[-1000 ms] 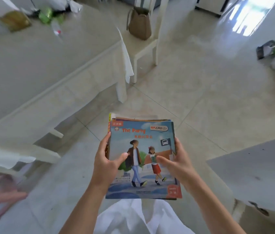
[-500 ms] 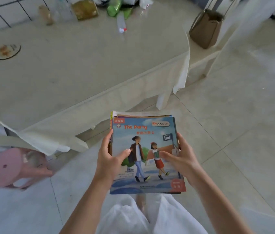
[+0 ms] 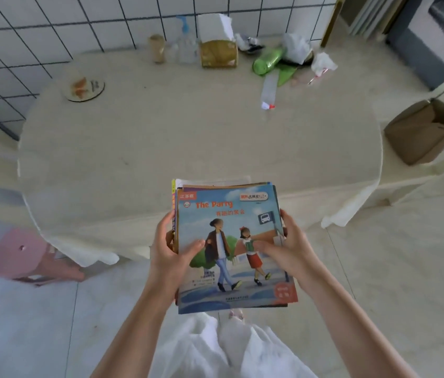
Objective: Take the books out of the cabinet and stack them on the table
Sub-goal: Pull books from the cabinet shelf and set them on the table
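Note:
I hold a stack of thin picture books (image 3: pixel 229 214) flat in front of me, its top cover blue with two walking figures and the title "The Party". My left hand (image 3: pixel 170 251) grips the stack's left edge, thumb on the cover. My right hand (image 3: pixel 287 246) grips the right edge, thumb also on the cover. The stack hovers just at the near edge of a table (image 3: pixel 182 137) covered with a cream cloth, its far end over the tabletop. No cabinet is in view.
At the table's far side stand a tissue box (image 3: pixel 218 50), a pump bottle (image 3: pixel 186 42), a cup (image 3: pixel 157 47), green wrapping (image 3: pixel 270 60) and a round mat (image 3: pixel 83 87). A pink stool (image 3: pixel 29 257) sits lower left, a brown paper bag (image 3: pixel 422 130) on a chair right.
My view has swung left to face the table squarely, and I have come closer to it. The book stack stays held in both hands the same way.

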`<action>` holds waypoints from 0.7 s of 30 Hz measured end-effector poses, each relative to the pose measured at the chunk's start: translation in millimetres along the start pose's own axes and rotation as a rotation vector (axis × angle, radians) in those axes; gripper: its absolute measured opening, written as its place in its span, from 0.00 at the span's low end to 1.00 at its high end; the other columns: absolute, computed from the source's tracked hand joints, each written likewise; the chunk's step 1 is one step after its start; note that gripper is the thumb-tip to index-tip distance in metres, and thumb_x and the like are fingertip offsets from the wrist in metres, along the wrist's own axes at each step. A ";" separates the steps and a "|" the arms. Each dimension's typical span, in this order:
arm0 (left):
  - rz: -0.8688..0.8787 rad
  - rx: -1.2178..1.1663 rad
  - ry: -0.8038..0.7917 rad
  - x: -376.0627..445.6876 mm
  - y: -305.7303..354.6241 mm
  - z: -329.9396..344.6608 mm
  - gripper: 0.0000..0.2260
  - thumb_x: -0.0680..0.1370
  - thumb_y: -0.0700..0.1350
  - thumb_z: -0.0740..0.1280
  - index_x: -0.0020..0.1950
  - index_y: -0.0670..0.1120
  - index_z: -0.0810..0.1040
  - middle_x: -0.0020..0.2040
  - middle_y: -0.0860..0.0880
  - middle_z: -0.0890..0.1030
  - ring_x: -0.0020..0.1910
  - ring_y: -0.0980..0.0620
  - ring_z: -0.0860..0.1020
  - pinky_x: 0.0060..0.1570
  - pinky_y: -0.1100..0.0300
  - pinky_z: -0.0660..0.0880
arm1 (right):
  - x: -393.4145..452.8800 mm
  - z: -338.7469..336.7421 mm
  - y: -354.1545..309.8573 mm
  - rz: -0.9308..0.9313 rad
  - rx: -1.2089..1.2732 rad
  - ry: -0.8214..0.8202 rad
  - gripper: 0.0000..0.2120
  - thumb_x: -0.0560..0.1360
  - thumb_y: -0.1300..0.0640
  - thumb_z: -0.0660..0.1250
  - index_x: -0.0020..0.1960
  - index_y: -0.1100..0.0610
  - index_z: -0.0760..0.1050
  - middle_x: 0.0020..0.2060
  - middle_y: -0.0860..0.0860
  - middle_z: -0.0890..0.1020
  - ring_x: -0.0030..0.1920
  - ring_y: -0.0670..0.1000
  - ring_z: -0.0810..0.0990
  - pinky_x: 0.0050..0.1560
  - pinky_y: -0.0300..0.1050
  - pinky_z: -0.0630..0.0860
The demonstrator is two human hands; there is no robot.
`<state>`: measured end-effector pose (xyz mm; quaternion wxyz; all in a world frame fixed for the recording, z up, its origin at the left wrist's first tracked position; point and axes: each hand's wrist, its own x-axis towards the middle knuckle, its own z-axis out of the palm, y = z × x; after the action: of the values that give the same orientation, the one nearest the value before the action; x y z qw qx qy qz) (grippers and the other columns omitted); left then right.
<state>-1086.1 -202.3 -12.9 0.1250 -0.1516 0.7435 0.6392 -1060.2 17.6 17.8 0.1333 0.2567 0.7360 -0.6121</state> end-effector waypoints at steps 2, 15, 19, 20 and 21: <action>-0.001 -0.020 0.048 22.4 9.7 0.0 0.31 0.69 0.41 0.77 0.65 0.60 0.68 0.54 0.53 0.82 0.51 0.52 0.82 0.43 0.57 0.81 | 24.8 0.2 -16.6 -0.009 -0.009 -0.027 0.29 0.69 0.66 0.74 0.62 0.47 0.66 0.45 0.44 0.81 0.34 0.34 0.81 0.27 0.28 0.73; 0.058 -0.279 -0.014 169.1 54.9 -53.6 0.30 0.74 0.32 0.70 0.72 0.52 0.67 0.59 0.50 0.82 0.51 0.49 0.84 0.42 0.50 0.82 | 183.2 52.4 -101.3 0.045 0.018 -0.049 0.22 0.65 0.70 0.75 0.55 0.55 0.75 0.50 0.52 0.84 0.51 0.54 0.83 0.55 0.58 0.79; 0.161 -0.158 0.002 215.2 65.7 -76.8 0.29 0.67 0.29 0.74 0.61 0.54 0.75 0.55 0.57 0.82 0.46 0.56 0.82 0.42 0.61 0.80 | 207.9 78.3 -120.3 -0.100 -0.034 -0.045 0.29 0.64 0.75 0.73 0.60 0.59 0.69 0.53 0.53 0.80 0.51 0.52 0.81 0.46 0.47 0.81; 0.182 -0.124 -0.001 224.7 68.2 -82.4 0.28 0.65 0.31 0.74 0.58 0.55 0.75 0.53 0.59 0.82 0.45 0.57 0.81 0.43 0.61 0.79 | 213.2 84.3 -121.7 -0.144 -0.031 -0.056 0.30 0.64 0.76 0.73 0.61 0.60 0.68 0.53 0.54 0.80 0.52 0.52 0.81 0.46 0.48 0.81; 0.200 -0.098 -0.008 232.1 69.9 -87.2 0.27 0.64 0.33 0.73 0.57 0.55 0.74 0.51 0.60 0.82 0.45 0.57 0.81 0.44 0.61 0.79 | 218.0 89.1 -120.8 -0.187 -0.025 -0.069 0.32 0.63 0.77 0.74 0.62 0.60 0.68 0.53 0.54 0.80 0.52 0.51 0.81 0.47 0.48 0.81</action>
<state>-1326.4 -294.1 -24.0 0.0558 -0.0801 0.7222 0.6848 -1317.6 -36.4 -12.0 0.1038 0.1639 0.7594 -0.6210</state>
